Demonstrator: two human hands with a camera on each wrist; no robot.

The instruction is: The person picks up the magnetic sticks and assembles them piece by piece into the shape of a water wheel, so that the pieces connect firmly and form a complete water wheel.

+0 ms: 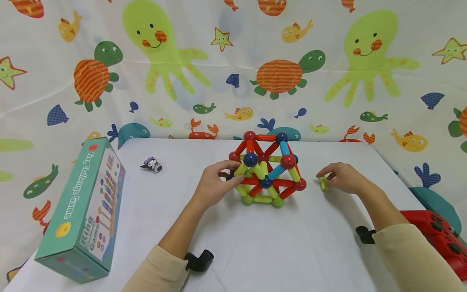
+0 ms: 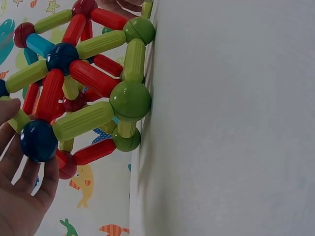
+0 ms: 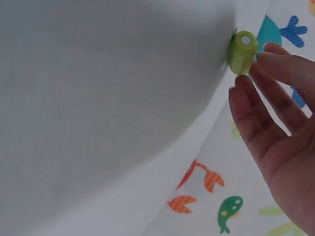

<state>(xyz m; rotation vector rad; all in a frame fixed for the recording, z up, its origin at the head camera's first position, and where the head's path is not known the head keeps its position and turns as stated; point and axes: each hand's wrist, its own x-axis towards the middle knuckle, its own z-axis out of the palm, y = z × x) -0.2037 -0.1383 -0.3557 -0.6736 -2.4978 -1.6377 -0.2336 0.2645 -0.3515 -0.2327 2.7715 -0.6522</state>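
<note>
A cage-like model of magnetic sticks and balls (image 1: 265, 182), in red, lime green and blue, stands on the white table on green balls. My left hand (image 1: 215, 182) grips its left side. In the left wrist view, the thumb and fingers of that hand (image 2: 22, 191) curl around a green stick beside a dark blue ball (image 2: 38, 141). To the right of the model, my right hand (image 1: 344, 177) pinches a short lime-green stick (image 1: 323, 183) at the table surface. The right wrist view shows the round tip of this green stick (image 3: 243, 51), with the fingertips against its side.
A tall teal ring game box (image 1: 82, 207) stands at the left. Behind the model, towards the left, lies a small black-and-white figure (image 1: 151, 164). A red case with black patterns (image 1: 435, 235) sits at the right edge. A sea-animal cloth (image 1: 233, 101) hangs behind the table.
</note>
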